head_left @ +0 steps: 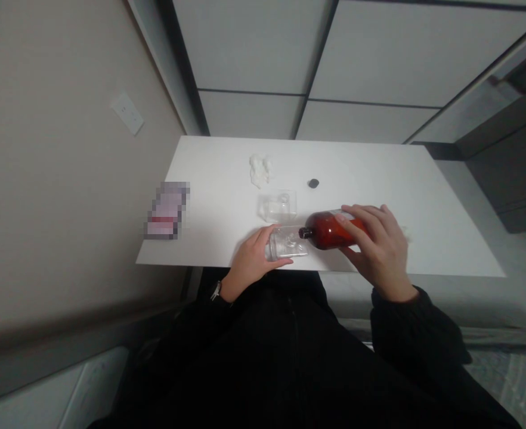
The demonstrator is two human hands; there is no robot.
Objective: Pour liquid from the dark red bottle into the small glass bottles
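My left hand [254, 255] is wrapped round the left end of a clear plastic container [295, 243] near the table's front edge. In my right hand [379, 245] is a reddish-brown bottle [330, 230], tipped nearly flat with its dark, uncapped-looking neck pointing left over the container. Whether liquid is flowing from the neck I cannot tell. Just behind the container sits another clear plastic piece [281, 205], perhaps a box or lid. A small dark round cap [313, 183] lies on the table beyond the bottle.
The white table [370, 173] stands against pale panels, with a wall on the left. Crumpled white material [260, 169] lies towards the back. A blurred-out pinkish item [167, 210] rests at the left edge. A wall socket [127, 113] is above it.
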